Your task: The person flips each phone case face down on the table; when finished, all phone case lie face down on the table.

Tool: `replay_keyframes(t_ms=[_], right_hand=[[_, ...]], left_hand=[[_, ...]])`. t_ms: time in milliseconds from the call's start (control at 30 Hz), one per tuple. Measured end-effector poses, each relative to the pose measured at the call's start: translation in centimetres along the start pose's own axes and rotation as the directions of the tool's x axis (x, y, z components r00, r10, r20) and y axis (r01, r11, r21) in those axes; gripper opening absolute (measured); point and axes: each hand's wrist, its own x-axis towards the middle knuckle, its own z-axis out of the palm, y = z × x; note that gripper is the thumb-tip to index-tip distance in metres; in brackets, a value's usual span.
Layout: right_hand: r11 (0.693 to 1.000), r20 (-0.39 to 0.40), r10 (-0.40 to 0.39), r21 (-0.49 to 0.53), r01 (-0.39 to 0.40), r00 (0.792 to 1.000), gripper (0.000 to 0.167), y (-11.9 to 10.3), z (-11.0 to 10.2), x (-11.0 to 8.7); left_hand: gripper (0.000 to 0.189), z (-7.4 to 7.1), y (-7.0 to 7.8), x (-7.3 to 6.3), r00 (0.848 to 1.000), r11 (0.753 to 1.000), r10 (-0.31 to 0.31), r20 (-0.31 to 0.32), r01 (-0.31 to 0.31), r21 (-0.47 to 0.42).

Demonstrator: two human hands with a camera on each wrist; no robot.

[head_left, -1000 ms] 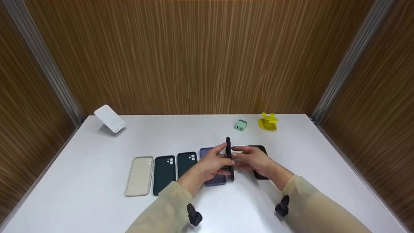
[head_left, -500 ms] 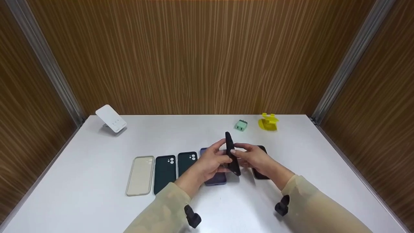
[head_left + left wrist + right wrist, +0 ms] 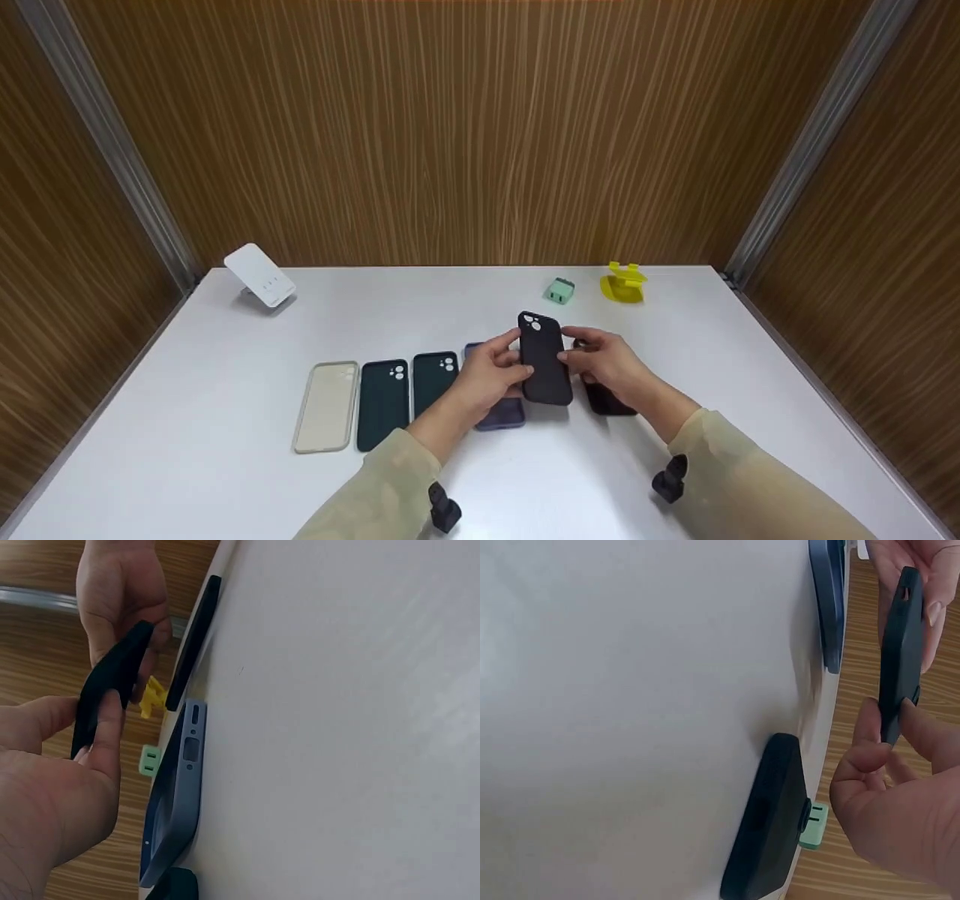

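Observation:
My left hand [image 3: 484,379] grips a black phone case [image 3: 545,364] by its left edge, the thumb lying on its back. On the opposite edge my right hand [image 3: 611,367] pinches it between thumb and fingers. The case is held up above the white table, its back with the camera cutouts turned toward the head view. Under the left hand lies a purple phone case [image 3: 191,787], partly covered in the head view. Another black case [image 3: 769,825] lies below the right hand, also partly hidden.
Left of the hands lie two dark green phone cases [image 3: 382,405] and a beige one [image 3: 325,409]. Farther back are a white stand [image 3: 259,274], a mint green charger plug [image 3: 560,290] and a yellow holder [image 3: 624,283]. Wood-grain panels enclose the table.
The black phone case has turned from edge-on to showing its back with camera cutouts. My right hand has moved slightly right along with it.

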Motion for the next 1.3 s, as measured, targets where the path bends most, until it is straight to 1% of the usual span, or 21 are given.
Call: replay_keyframes(t_ms=[167, 300, 467, 633, 767, 967, 1100, 1200, 1300], right_hand=[[0.999, -0.026, -0.023, -0.024, 0.023, 0.999, 0.063, 0.1, -0.2, 0.0], [0.998, -0.045, -0.029, -0.055, 0.026, 0.999, 0.06, 0.0, -0.4, 0.0], [0.996, -0.056, -0.036, -0.081, 0.031, 0.998, 0.057, 0.2, -0.4, 0.1], [0.992, -0.058, -0.078, -0.107, 0.071, 0.995, 0.057, 0.3, -0.5, 0.1], [0.988, -0.043, -0.096, -0.129, 0.09, 0.994, 0.057, 0.5, -0.7, 0.1], [0.978, -0.016, -0.12, -0.171, 0.116, 0.993, 0.055, 0.9, -1.0, 0.2], [0.965, -0.013, -0.115, -0.241, 0.108, 0.993, 0.056, 1.0, -1.2, 0.3], [0.948, -0.003, -0.127, -0.294, 0.12, 0.992, 0.057, 1.2, -1.4, 0.3], [0.939, 0.011, -0.145, -0.313, 0.141, 0.989, 0.057, 1.4, -1.4, 0.3]], left_hand=[[0.071, 0.2, -0.3, 0.5, 0.999, 0.999, 0.016, -0.032, -0.014, 0.046], [0.064, 0.3, -0.5, 0.7, 0.997, 0.993, 0.019, -0.072, -0.01, 0.116], [0.06, 0.5, -0.7, 0.8, 0.988, 0.98, -0.002, -0.152, 0.032, 0.197], [0.059, 1.0, -0.9, 0.9, 0.979, 0.972, 0.014, -0.204, 0.035, 0.233], [0.06, 1.3, -1.1, 0.9, 0.976, 0.963, 0.02, -0.217, 0.039, 0.267], [0.062, 1.3, -1.2, 0.9, 0.977, 0.948, 0.02, -0.212, 0.049, 0.314], [0.061, 1.4, -1.3, 1.1, 0.977, 0.941, 0.029, -0.213, 0.045, 0.335], [0.061, 1.4, -1.3, 1.1, 0.976, 0.933, 0.044, -0.212, 0.036, 0.358], [0.061, 1.3, -1.5, 1.2, 0.977, 0.925, 0.071, -0.203, 0.011, 0.379]])
